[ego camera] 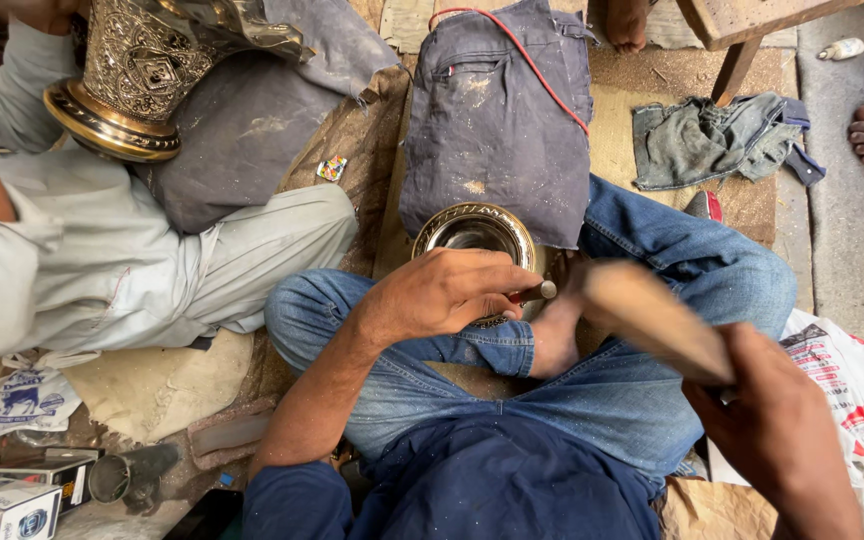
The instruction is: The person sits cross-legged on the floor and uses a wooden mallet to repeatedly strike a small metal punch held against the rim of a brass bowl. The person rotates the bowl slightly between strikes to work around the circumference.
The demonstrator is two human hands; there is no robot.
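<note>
On the workshop floor, left hand (447, 295) fingers pinch a punch (537, 292) over the brass bowl (474, 230); right hand (777, 425) grips a mallet (652, 318).

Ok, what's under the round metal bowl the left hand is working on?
The bowl rests between a folded dark cloth pad and the person's bare foot. The left hand, gripping a small punch, covers its near rim, so what lies directly underneath is hidden.

Round brass bowl (474, 232) between feet, chisel (535, 293) upright on it

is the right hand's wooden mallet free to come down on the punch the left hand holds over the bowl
Probably yes: the wooden mallet in the right hand hangs just right of the punch, whose end sticks out bare from the left hand.
</note>
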